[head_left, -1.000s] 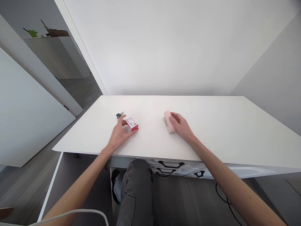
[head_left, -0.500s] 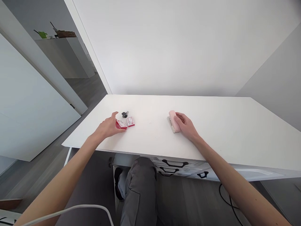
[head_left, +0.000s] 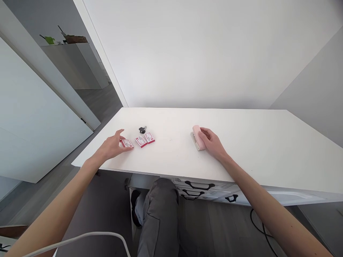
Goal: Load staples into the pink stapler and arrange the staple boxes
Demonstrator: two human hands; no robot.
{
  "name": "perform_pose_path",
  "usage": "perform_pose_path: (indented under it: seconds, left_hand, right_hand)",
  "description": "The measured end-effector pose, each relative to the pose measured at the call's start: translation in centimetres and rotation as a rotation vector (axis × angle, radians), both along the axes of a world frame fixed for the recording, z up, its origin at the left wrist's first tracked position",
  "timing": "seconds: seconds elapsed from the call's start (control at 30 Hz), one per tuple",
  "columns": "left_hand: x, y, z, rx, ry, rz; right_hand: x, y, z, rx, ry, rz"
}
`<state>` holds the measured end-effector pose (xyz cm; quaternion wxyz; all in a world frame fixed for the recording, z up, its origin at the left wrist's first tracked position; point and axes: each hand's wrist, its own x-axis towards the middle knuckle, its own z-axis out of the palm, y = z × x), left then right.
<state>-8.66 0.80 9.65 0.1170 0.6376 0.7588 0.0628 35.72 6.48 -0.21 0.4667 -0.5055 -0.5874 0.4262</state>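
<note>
While the head view is taking in both forearms across the white surface (head_left: 235,153), the left hand (head_left: 111,147) is gripping the left-most box (head_left: 127,143) between thumb and fingers, with the index finger lifting off to the side; the hold is spanning the box lengthwise, probably because so flat a thing is offering little height to pinch; the box is lying low, on or just above the surface, which of the two not showing clearly.

The middle box (head_left: 140,141) and the right-hand box (head_left: 149,137) are lying flat just beside each other, whether quite touching being too small to make out; they are sitting at slightly different angles, which is suggesting a loose row rather than careful squaring; a black item (head_left: 142,130) with a metallic end is lying just beyond them, apart from both hands.

The right hand (head_left: 211,141) is curling its fingers round the right side of the stapler (head_left: 198,138), closing on it with the thumb over the top, probably for steadiness; the stapler is resting well apart from the boxes, with its hand-free left side facing them.

As for looks, the stapler is showing a rounded pink upper part and a paler base, parting towards the far end; the boxes are showing white tops with red trim, their print being too small to read.
</note>
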Motion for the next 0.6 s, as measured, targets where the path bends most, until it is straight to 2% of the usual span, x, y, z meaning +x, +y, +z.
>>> perform_pose_path:
  seconds: [0.23,0.33,0.5,0.6]
  left_hand:
    - [-0.4,-1.0,-2.1,0.059,-0.083,-0.038]
    - [0.1,-1.1,-2.6,0.153,-0.08,-0.093]
    - [3.4,-1.5,-3.2,0.486,-0.07,-0.303]
    - [6.6,-1.5,-3.9,0.506,-0.097,-0.429]
  right_hand:
    - [-0.1,-0.4,0.4,0.002,-0.023,0.044]
    - [0.0,-0.5,0.5,0.007,-0.069,0.097]
    - [0.1,-0.6,0.7,0.023,-0.145,0.14]
    - [0.1,-0.7,0.9,0.037,-0.185,0.136]
